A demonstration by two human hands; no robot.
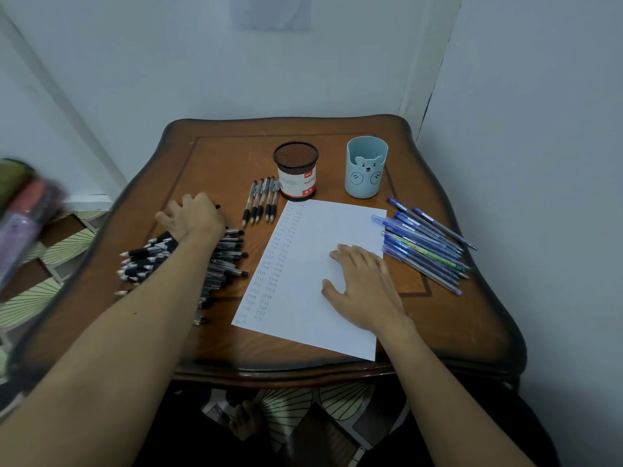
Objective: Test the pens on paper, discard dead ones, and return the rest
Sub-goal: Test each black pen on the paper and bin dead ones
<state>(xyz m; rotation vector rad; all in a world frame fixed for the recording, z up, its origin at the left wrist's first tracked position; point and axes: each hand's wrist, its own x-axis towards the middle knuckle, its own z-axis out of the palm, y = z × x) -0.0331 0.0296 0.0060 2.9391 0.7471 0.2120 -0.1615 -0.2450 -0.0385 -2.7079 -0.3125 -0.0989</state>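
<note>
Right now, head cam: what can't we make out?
All head view.
- Left hand: its own back hides the fingers, so grip on a pen unclear.
- Black pen pile: left forearm covers the middle.
- Mesh cup and bear cup: walls hide the bottoms.
- Coloured objects at left edge: blurred and cropped.

We see a glossy, varnished brown wooden table [219,156], a matt white paper sheet [320,224], a far black metal-mesh cup [296,158], a smooth pale-blue plastic cup [366,182], and translucent blue plastic pens [425,246] on the right.
</note>
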